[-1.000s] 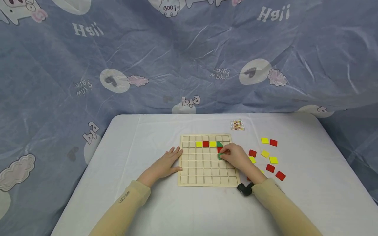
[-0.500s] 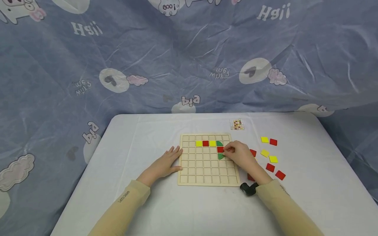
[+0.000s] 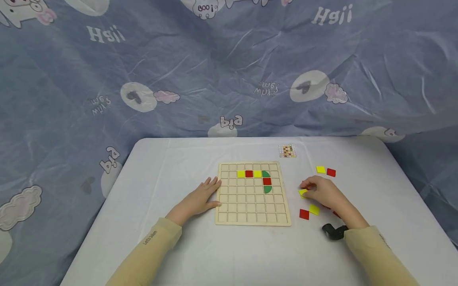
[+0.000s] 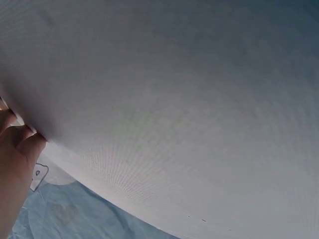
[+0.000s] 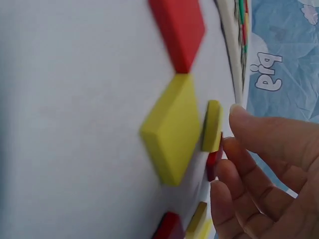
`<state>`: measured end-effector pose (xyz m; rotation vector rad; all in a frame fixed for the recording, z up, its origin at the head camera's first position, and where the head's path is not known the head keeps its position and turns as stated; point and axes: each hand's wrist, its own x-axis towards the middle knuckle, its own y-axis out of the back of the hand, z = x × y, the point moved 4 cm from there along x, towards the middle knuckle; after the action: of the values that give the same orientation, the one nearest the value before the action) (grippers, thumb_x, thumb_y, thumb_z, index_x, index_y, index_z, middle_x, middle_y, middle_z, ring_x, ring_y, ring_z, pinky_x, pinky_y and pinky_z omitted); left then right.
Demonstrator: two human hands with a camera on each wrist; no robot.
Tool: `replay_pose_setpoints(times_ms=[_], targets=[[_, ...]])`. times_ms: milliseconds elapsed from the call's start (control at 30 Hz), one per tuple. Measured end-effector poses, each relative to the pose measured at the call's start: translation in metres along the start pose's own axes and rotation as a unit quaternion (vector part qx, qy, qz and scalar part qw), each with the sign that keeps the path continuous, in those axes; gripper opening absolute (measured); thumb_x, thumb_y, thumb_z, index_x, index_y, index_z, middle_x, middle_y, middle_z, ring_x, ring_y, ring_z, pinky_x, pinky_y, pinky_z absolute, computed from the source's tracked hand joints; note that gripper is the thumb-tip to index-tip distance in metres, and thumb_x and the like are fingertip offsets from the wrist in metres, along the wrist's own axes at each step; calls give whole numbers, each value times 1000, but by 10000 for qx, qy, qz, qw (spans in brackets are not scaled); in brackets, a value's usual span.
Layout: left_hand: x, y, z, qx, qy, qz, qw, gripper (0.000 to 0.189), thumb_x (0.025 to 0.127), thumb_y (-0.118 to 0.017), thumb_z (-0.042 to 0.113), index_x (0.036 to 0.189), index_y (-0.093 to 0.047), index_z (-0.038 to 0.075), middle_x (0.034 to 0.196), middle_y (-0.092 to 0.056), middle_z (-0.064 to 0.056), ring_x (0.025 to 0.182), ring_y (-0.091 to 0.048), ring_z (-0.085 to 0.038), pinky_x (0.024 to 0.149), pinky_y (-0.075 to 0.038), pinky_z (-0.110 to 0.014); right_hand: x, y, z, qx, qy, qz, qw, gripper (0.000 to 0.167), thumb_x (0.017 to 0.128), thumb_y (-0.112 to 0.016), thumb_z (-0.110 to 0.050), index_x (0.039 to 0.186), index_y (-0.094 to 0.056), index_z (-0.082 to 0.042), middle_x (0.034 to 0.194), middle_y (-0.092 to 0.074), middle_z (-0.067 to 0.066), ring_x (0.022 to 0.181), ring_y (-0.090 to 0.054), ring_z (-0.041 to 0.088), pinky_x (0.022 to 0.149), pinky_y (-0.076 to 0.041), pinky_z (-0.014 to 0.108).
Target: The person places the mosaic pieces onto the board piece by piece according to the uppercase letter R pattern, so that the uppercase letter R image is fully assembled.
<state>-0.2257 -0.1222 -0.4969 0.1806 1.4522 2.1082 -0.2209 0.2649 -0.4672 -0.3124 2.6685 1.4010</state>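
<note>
A square wooden grid board (image 3: pixel 245 207) lies on the white table. Its upper rows hold yellow and red square tiles, such as the red tile (image 3: pixel 266 181), and two green quarter-round tiles, one being the lower green tile (image 3: pixel 267 189). My left hand (image 3: pixel 196 199) rests at the board's left edge with fingers spread. Right of the board, my right hand (image 3: pixel 323 192) is over loose tiles, thumb and fingers bent but apart. Its fingertips are beside a yellow tile (image 5: pixel 213 125), which adjoins a red tile (image 5: pixel 213 164) in the right wrist view. Nothing shows between those fingertips.
Further loose tiles lie around the right hand, among them a yellow tile (image 3: pixel 314 209) and a red tile (image 3: pixel 304 214). A small printed pattern card (image 3: pixel 287 151) is behind the board. A black object (image 3: pixel 333 232) shows at the right sleeve. Patterned blue cloth (image 3: pixel 229 79) hangs behind the table.
My right hand has left the green tile at the board's right side and moved right to the loose tiles. The green tile stays in its cell. The left hand has stayed put.
</note>
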Motion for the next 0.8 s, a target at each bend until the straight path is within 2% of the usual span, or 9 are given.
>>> replay_pose_setpoints(times_ms=[100, 300, 467, 633, 800], targets=[[-1, 1, 0, -19, -70, 26, 10000, 81, 94, -61, 44, 157, -24, 8, 164, -19, -14, 152, -13, -36, 124, -18, -49, -2, -2, 5, -54, -104, -27, 9999, 22, 83, -77, -10, 103, -71, -5, 105, -65, 15, 92, -56, 26, 83, -53, 41], [-1, 1, 0, -28, -95, 27, 9999, 81, 94, -62, 44, 157, -25, 8, 164, -19, -14, 152, -13, -36, 124, -18, -50, -2, -7, 12, -66, -354, -70, 9993, 27, 82, -79, -12, 106, -70, -2, 92, -61, 10, 86, -52, 23, 71, -50, 29], [-1, 0, 0, -15, -2, -8, 10000, 81, 94, -61, 45, 157, -24, 10, 164, -17, -12, 153, -12, -34, 124, -18, -49, -2, -8, 11, 33, -423, -108, 9990, 28, 80, -81, -14, 102, -68, -4, 86, -58, 7, 82, -51, 21, 66, -48, 25], [-2, 0, 1, -15, 56, -51, 10000, 81, 94, -61, 46, 157, -23, 11, 165, -16, -11, 153, -11, -32, 125, -16, -48, -1, -8, 1, 128, -157, 72, 9998, 19, 83, -79, -16, 94, -66, -8, 84, -61, 5, 78, -53, 19, 63, -47, 22], [-2, 1, 1, -16, 46, -25, 10000, 81, 94, -61, 45, 157, -24, 10, 164, -17, -12, 153, -12, -34, 124, -18, -48, 6, -10, -20, 488, 114, 421, 9979, 21, 84, -78, -18, 98, -67, -8, 90, -66, 5, 80, -59, 17, 65, -50, 19]])
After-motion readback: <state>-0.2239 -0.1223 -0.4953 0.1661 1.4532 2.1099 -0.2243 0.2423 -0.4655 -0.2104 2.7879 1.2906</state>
